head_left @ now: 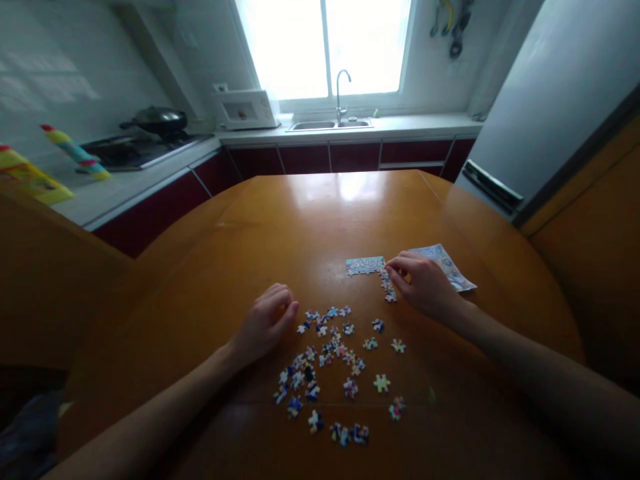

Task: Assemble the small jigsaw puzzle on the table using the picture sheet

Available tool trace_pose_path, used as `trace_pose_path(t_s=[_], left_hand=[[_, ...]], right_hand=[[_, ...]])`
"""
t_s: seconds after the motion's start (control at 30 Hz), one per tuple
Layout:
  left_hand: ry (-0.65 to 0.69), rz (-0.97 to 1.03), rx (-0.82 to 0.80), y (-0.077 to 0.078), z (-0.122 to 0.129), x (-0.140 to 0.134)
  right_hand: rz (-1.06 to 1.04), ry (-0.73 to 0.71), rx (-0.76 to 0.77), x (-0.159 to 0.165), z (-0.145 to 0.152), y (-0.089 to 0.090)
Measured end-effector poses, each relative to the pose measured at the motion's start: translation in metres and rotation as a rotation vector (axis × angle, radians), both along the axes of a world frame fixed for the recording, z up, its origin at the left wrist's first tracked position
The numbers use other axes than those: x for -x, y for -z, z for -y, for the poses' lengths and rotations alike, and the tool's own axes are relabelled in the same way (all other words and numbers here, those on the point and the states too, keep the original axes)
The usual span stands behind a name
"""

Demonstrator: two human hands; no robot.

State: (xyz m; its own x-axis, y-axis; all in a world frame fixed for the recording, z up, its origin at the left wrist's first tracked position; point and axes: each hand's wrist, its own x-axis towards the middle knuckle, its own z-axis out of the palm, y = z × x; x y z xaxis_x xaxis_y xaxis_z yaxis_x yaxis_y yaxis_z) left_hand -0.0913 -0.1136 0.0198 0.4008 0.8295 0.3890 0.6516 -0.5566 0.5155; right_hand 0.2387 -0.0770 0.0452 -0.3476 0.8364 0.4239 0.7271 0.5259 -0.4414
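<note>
On the brown table, a partly joined jigsaw puzzle (365, 265) forms a strip with a narrow arm running down from its right end. My right hand (423, 280) is at that corner, thumb and forefinger pinched on a puzzle piece that the fingertips mostly cover. Under and behind this hand lies a printed picture sheet (445, 263), partly hidden by it. My left hand (267, 320) rests on the table with curled fingers and nothing visible in them. Many loose puzzle pieces (340, 350) are spread between my forearms, the closest ones just right of my left hand.
The table (300, 220) has a rounded edge. Beyond it stand a counter with a sink (330, 125), a white microwave (247, 109) and a stove with a lidded pan (160, 120). Bottles (75, 153) stand at the left, a fridge (540, 100) at the right.
</note>
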Motion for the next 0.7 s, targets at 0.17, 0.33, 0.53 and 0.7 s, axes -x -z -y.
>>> trace_pose_path(t_s=[0.17,0.33,0.53,0.7], left_hand=[[-0.008,-0.040,0.022,0.005,-0.005,0.008],[-0.004,-0.050,0.032,0.010,-0.010,0.013],[-0.017,-0.038,0.017,0.011,-0.012,0.012],[-0.042,-0.059,0.066,0.012,-0.015,0.014]], right_hand=[[0.115,-0.356,-0.004,0.029,0.040,-0.001],[0.243,-0.407,-0.086,0.037,0.043,0.007],[0.232,-0.363,-0.106,0.028,0.028,0.009],[0.182,-0.333,-0.032,0.028,0.023,0.008]])
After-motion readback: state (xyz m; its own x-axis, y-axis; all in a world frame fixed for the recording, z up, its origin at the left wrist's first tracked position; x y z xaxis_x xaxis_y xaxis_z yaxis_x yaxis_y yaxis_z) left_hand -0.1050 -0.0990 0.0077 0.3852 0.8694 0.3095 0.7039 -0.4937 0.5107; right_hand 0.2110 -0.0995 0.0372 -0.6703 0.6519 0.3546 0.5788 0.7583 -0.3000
